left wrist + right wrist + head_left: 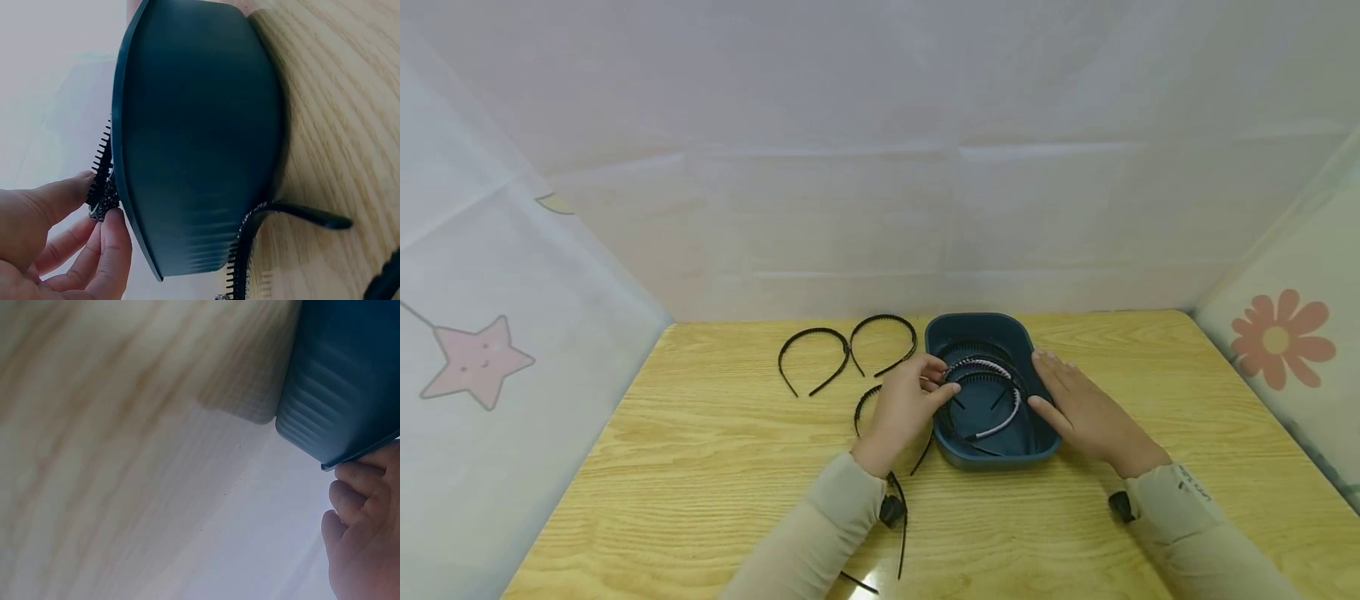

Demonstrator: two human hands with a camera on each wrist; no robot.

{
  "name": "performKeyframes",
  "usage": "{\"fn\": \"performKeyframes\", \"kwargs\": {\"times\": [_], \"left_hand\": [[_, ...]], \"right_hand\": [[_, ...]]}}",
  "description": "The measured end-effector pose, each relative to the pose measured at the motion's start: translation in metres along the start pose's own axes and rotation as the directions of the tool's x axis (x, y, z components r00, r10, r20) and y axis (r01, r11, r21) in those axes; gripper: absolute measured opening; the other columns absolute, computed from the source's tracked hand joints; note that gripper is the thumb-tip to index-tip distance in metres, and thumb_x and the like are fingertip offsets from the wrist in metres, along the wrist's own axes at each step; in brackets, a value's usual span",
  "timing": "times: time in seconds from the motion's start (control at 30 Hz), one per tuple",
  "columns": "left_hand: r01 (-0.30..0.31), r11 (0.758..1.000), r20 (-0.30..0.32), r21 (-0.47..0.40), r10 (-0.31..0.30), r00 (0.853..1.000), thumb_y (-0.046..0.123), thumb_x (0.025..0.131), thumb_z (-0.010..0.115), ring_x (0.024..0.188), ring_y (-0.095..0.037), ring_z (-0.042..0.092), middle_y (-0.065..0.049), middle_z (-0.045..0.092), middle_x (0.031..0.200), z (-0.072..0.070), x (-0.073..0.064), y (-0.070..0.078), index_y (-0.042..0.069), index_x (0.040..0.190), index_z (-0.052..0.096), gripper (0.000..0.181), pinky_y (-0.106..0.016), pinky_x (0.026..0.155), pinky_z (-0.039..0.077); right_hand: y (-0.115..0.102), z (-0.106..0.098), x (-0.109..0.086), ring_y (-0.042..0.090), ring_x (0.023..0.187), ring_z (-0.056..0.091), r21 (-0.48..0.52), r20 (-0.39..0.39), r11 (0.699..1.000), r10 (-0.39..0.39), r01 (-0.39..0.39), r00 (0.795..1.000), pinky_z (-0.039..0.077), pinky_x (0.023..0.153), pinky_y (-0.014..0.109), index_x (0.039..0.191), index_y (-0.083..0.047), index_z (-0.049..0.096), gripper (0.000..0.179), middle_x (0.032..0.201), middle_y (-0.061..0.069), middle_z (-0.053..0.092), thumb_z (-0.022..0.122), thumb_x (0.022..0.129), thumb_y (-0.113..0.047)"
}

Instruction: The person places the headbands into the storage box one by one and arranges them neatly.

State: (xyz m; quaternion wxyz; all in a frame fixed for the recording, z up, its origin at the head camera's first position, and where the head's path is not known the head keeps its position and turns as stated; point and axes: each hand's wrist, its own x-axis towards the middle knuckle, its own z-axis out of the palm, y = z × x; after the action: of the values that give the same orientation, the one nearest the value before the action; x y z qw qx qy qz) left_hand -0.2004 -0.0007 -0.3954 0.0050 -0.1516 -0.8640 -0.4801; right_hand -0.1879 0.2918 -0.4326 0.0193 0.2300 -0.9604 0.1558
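A dark blue plastic basket (987,461) stands on the table with several headbands inside, among them a white-and-black one (1002,425). At its left rim my left hand (906,408) pinches a black toothed headband (103,194) with a glittery surface between thumb and fingers. Much of that headband is hidden by the hand and the rim. My right hand (1086,417) rests against the right rim with its fingers fairly straight; in the right wrist view its fingers (356,490) touch the basket's edge.
Left of the basket, two black headbands (814,331) (883,317) lie side by side on the wooden table (700,467). Another headband (922,454) lies partly under my left hand, and more black ends (903,533) show beside the left sleeve. A pale cloth wall (880,217) rises behind.
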Motion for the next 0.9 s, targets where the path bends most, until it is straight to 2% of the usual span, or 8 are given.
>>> {"fn": "performKeyframes", "kwargs": {"times": [0.13, 0.5, 0.7, 0.9], "left_hand": [[-0.044, 0.998, 0.016, 0.043, 0.044, 0.999, 0.017, 0.093, 0.076, 0.090, -0.019, 0.067, -0.009, 0.070, 0.105, 0.005, 0.000, 0.003, 0.002, 0.118, 0.069, 0.030, -0.027, 0.076, 0.057], [-0.089, 0.974, 0.040, 0.210, 0.082, 0.996, 0.020, 0.096, 0.074, 0.091, -0.014, 0.068, -0.004, 0.072, 0.102, 0.013, 0.000, 0.009, 0.005, 0.116, 0.072, 0.025, -0.022, 0.075, 0.056], [-0.100, 0.968, 0.068, 0.231, 0.087, 0.994, 0.017, 0.096, 0.073, 0.096, -0.019, 0.067, -0.007, 0.070, 0.107, 0.011, -0.001, 0.010, 0.005, 0.117, 0.072, 0.024, -0.027, 0.079, 0.057], [-0.114, 0.967, 0.100, 0.228, 0.093, 0.991, 0.017, 0.098, 0.070, 0.098, -0.019, 0.067, -0.006, 0.070, 0.112, 0.004, -0.003, 0.009, 0.008, 0.118, 0.072, 0.022, -0.027, 0.079, 0.056]], "right_hand": [[0.001, -0.001, 0.000, 0.043, 0.152, 0.016, 0.005, 0.017, 1.000, 0.010, -0.010, 1.000, 0.009, 0.125, 0.051, 0.161, 0.001, 0.016, 0.071, 0.165, 0.024, 0.017, 0.041, 0.110, -0.042], [0.000, -0.001, 0.000, 0.043, 0.152, 0.017, 0.013, 0.020, 1.000, 0.009, -0.010, 1.000, 0.010, 0.124, 0.052, 0.161, 0.001, 0.016, 0.071, 0.165, 0.025, 0.017, 0.041, 0.110, -0.041], [-0.001, -0.003, 0.000, 0.043, 0.152, 0.016, 0.015, 0.028, 1.000, 0.012, -0.013, 1.000, 0.011, 0.124, 0.053, 0.160, 0.003, 0.017, 0.070, 0.165, 0.025, 0.017, 0.041, 0.110, -0.040], [0.000, -0.003, 0.001, 0.043, 0.152, 0.015, 0.009, 0.032, 1.000, 0.010, -0.010, 0.999, 0.011, 0.124, 0.054, 0.161, 0.002, 0.015, 0.071, 0.165, 0.025, 0.016, 0.040, 0.111, -0.041]]}}
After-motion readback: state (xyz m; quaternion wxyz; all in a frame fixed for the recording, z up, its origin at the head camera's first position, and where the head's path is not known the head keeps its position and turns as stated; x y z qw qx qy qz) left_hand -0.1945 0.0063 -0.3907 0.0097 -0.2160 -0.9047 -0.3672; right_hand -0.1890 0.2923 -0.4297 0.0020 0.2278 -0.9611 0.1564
